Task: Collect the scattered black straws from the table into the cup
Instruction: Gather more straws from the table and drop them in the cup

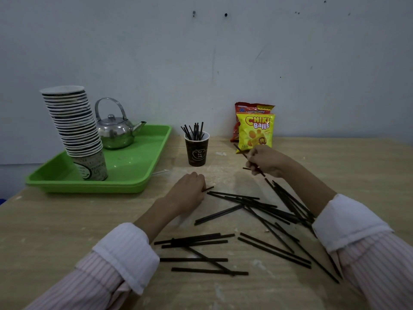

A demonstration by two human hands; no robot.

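Right hand [267, 161] closed round one black straw [242, 152], lifted off the table [67, 220]; its long axis runs diagonally, far end toward the snack bags [256, 130]. Left hand [190, 193] curled, knuckles down, pinching a straw end [209, 188] that points right. Loose straws [245, 220] lie criss-crossed between the forearms. Cup [196, 151] stands beyond, its straws upright and fanned.
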